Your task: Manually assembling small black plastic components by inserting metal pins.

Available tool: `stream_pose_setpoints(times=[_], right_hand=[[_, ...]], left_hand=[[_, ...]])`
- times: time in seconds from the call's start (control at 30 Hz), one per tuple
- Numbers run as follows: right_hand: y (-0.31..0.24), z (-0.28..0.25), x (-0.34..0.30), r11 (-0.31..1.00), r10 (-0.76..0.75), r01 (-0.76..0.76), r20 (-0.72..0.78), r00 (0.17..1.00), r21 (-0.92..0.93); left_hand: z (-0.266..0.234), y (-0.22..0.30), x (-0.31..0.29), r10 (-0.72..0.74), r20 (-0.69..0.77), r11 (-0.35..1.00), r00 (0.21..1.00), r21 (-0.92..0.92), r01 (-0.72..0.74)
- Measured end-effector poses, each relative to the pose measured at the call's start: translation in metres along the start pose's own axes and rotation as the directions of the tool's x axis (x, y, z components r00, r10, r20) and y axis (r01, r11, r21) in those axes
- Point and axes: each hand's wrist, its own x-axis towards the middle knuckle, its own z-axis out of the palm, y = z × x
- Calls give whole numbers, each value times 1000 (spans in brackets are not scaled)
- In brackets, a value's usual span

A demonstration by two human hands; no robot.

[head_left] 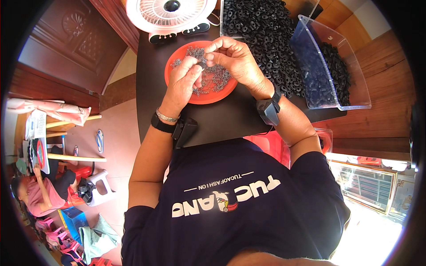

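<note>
Both my hands are raised over a round red plate (223,94) on the dark table. Small grey pieces (219,79) lie scattered in it, too small for me to tell their kind. My left hand (181,82) is closed, thumb against fingers, on a small black part (200,65) at its fingertips. Close by on the right, my right hand (237,61) pinches thumb and forefinger together near that part. Whatever lies between the right fingertips is hidden.
Black plastic parts (273,53) are heaped at the right, next to a clear plastic bin (330,82) with more inside. A white fan (171,17) stands behind the plate. At far left, another person (42,193) sits at a small table.
</note>
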Motion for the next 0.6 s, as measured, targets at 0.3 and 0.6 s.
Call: stream_pose_setpoints(times=[0.3, 0.6], right_hand=[[-2, -2, 0, 999, 26, -26, -8, 1000, 33], [-5, -2, -1, 999, -32, 32, -6, 999, -21]], left_hand=[[1, 14, -3, -100, 7, 981, 995, -165, 100], [1, 15, -2, -121, -3, 960, 993, -255, 116]])
